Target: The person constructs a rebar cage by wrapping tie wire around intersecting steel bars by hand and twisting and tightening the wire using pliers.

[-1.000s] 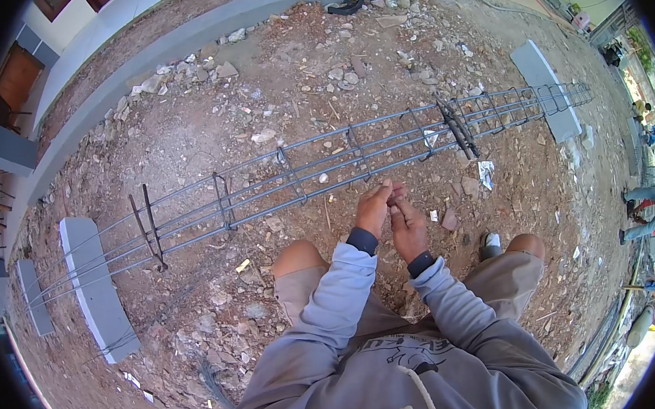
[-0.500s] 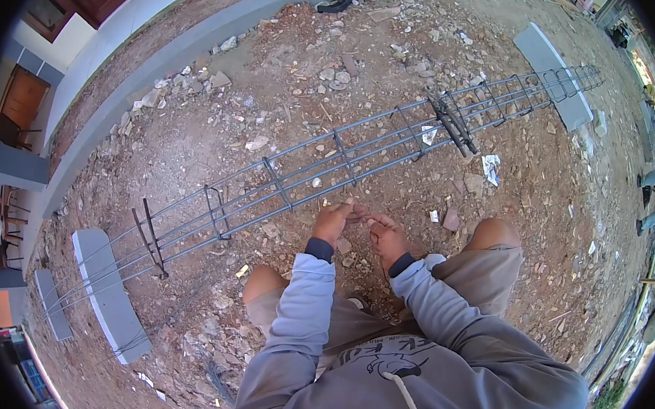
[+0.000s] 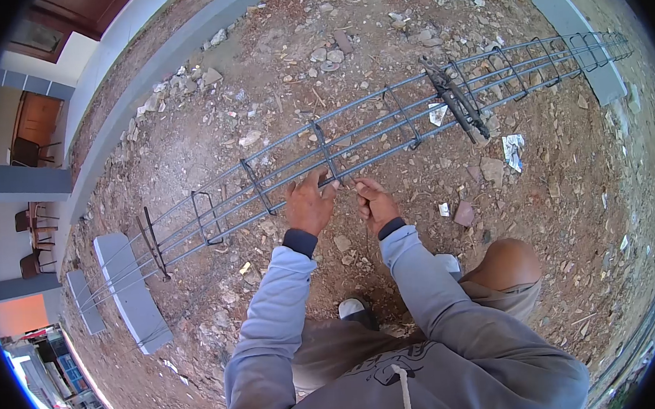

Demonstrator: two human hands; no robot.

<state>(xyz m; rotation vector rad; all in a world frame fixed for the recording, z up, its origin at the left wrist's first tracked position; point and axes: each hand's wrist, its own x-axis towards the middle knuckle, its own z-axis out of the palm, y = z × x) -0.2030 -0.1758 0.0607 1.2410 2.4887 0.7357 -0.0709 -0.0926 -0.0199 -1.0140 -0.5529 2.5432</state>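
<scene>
Rebar cage (image 3: pixel 402 116): one, long, laid over grey slabs (image 3: pixel 132 294) (image 3: pixel 580 42) on rubble-strewn ground (image 3: pixel 437 250). Dark loose stirrups (image 3: pixel 457 104) lie across it.

Step in hand, as judged: close finger work at the near bar, beside the foot of a stirrup (image 3: pixel 326 150). Next move, as judged: calls for the left fingers to steady the joint and the right to work in a fine pinch.

Position: the cage lies just beyond both hands, running past them on either side.

Grip, left hand (image 3: pixel 311 206): fingers partly curled, tips at the near bar; whether they hold it cannot be told. Grip, right hand (image 3: pixel 377 203): closed in a pinch, near the bar; contents, possibly thin wire, too small to confirm.
</scene>
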